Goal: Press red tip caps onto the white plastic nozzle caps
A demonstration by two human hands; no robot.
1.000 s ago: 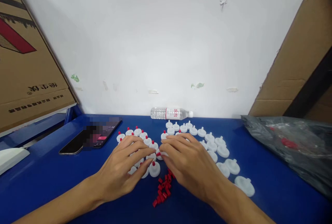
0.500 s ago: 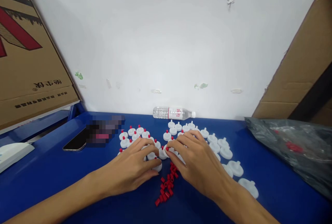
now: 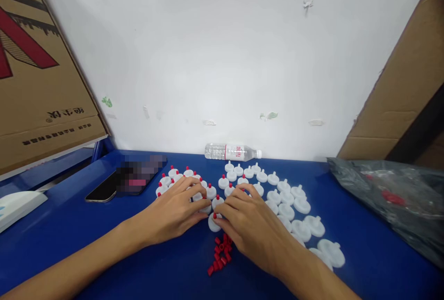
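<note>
Round white nozzle lids, several tipped with small red caps, stand in a group at the left. My left hand (image 3: 176, 205) lies over this group, fingers curved and apart, fingertips against the lids' near edge. My right hand (image 3: 248, 223) pinches the red cap (image 3: 215, 215) on a white lid (image 3: 214, 225) at the front between thumb and index finger. Below that hand lies a pile of loose red caps (image 3: 219, 256). To its right spread several white lids with bare spouts (image 3: 286, 209). The right hand partly covers other lids behind it.
A clear plastic bottle (image 3: 232, 152) lies against the white wall. Two phones (image 3: 104, 186), partly blurred out, rest at the left near a white device (image 3: 21, 205). A grey plastic bag (image 3: 391, 203) with red pieces sits right. Cardboard (image 3: 45, 73) flanks the blue table (image 3: 166, 272).
My left hand has shifted slightly left and up, away from the front lid, and some red-tipped lids moved with it. My right hand came down and nearer to the front lid's red cap.
</note>
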